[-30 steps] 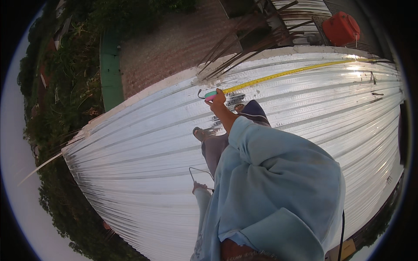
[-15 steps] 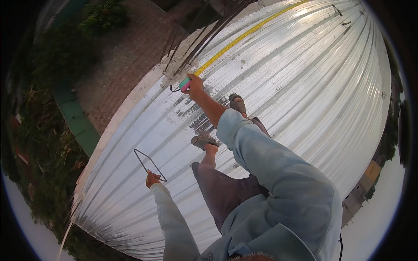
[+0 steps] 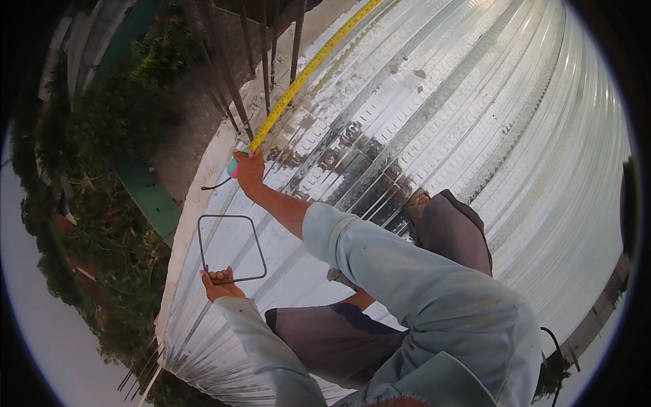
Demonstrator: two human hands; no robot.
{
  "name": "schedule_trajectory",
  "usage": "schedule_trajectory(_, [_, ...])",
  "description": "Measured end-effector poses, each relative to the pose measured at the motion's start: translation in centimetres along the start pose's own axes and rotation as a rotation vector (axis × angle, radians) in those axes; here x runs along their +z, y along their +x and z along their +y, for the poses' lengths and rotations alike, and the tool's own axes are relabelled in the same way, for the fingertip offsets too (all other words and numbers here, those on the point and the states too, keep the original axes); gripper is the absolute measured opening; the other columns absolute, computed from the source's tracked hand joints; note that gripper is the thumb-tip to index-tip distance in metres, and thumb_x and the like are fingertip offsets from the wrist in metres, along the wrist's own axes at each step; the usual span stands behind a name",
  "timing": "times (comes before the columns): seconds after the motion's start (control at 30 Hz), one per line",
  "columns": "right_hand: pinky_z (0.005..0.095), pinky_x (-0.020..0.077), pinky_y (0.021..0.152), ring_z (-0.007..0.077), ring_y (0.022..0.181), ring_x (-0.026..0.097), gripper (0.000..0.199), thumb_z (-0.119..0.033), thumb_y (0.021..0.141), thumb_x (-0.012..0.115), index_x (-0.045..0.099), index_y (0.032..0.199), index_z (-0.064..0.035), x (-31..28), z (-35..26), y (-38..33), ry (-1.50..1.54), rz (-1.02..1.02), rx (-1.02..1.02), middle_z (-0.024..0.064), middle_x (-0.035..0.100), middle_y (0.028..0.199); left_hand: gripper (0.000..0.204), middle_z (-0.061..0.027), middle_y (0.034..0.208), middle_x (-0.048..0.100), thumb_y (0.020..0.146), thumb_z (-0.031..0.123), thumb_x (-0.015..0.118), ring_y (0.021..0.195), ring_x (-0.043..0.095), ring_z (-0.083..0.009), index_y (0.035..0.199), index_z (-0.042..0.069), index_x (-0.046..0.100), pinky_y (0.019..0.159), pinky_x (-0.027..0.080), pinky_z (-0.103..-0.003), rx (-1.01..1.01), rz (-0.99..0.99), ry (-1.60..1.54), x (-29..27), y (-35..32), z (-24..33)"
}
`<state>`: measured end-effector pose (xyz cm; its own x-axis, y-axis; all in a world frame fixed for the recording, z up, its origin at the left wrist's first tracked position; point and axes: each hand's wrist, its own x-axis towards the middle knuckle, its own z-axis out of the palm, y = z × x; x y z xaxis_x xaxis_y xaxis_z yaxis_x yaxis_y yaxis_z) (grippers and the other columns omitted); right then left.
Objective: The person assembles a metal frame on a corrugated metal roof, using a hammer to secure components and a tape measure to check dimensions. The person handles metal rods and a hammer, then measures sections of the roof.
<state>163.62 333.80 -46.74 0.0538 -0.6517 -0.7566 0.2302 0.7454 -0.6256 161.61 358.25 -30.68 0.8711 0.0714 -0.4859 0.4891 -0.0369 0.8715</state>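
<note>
Two hands at work on corrugated metal roof sheeting [image 3: 475, 115]. Right hand [image 3: 249, 169] stretched fwd to sheet's far-left edge, fingers closed round small teal-and-pink tape measure case [image 3: 234, 165], pressing it at the edge. One yellow tape blade [image 3: 305, 71] out of the case, long axis running up and to the right across the sheet toward top of view, flat and thin, lying along the edge. Left hand [image 3: 218, 283] lower left, fist curled round bottom bar of one bent steel-rod stirrup [image 3: 230, 247]: closed rectangle w/ rounded corners, thin dark bar, held roughly upright above sheet, long side pointing away from body. Sheeting shiny, silver, ribbed, w/ ridges running same way as tape. Several dark straight rebar rods [image 3: 264, 47] leaning at top left past sheet edge; exact count hard to tell. Light-blue sleeves on both arms, dark trousers, one sandalled foot [image 3: 415, 203] resting on sheet. Green vegetation [image 3: 108, 136] below on left.
</note>
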Motion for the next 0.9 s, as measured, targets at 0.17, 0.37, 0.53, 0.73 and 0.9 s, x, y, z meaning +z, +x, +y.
schedule_trajectory(0.17, [0.0379,0.0451,0.085,0.0274,0.094,0.056,0.053,-0.027,0.081,0.076,0.051,0.116,0.0061,-0.9,2.5,-1.4,0.004,-0.109,-0.013,0.0175,0.057,0.101,0.033,0.0030,0.061,0.052,0.098,0.038,0.060,0.061,0.052,-0.0154,0.074,0.018,0.050,0.079,0.049,-0.040,-0.008,-0.028,0.001,0.6,5.0,-0.5])
schedule_trajectory(0.37, [0.0448,0.0462,0.090,0.0362,0.104,0.058,0.062,-0.036,0.082,0.075,0.049,0.123,0.0028,-0.4,5.5,-2.0,-0.113,-0.135,0.065,0.0215,0.056,0.113,0.033,0.0023,0.061,0.053,0.099,0.035,0.059,0.059,0.050,-0.0158,0.072,0.018,0.050,0.076,0.048,-0.040,0.110,-0.071,0.024,2.7,6.1,-0.5])
schedule_trajectory(0.53, [0.0462,0.0460,0.095,0.0408,0.110,0.057,0.065,-0.040,0.083,0.072,0.048,0.127,0.0020,-0.6,6.5,-2.7,-0.239,-0.108,0.051,0.0242,0.056,0.116,0.036,0.0016,0.061,0.052,0.101,0.036,0.055,0.058,0.050,-0.0166,0.070,0.018,0.050,0.075,0.048,-0.041,0.101,-0.067,0.042,1.0,6.2,-0.9])
schedule_trajectory(0.73, [0.0466,0.0453,0.095,0.0427,0.110,0.058,0.070,-0.042,0.080,0.073,0.050,0.127,0.0046,-1.2,7.4,-1.5,-0.228,-0.091,-0.007,0.0269,0.059,0.116,0.037,0.0023,0.062,0.053,0.100,0.041,0.057,0.057,0.053,-0.0162,0.072,0.017,0.052,0.068,0.051,-0.039,0.105,-0.177,0.140,2.5,6.3,-1.5])
schedule_trajectory(0.9, [0.0469,0.0450,0.098,0.0438,0.112,0.059,0.070,-0.039,0.079,0.075,0.054,0.127,0.0078,-1.6,7.6,-2.1,-0.225,-0.098,-0.015,0.0291,0.063,0.117,0.034,0.0026,0.064,0.055,0.099,0.041,0.059,0.057,0.053,-0.0166,0.076,0.017,0.055,0.068,0.052,-0.039,0.128,-0.113,0.181,2.8,6.0,-1.6])
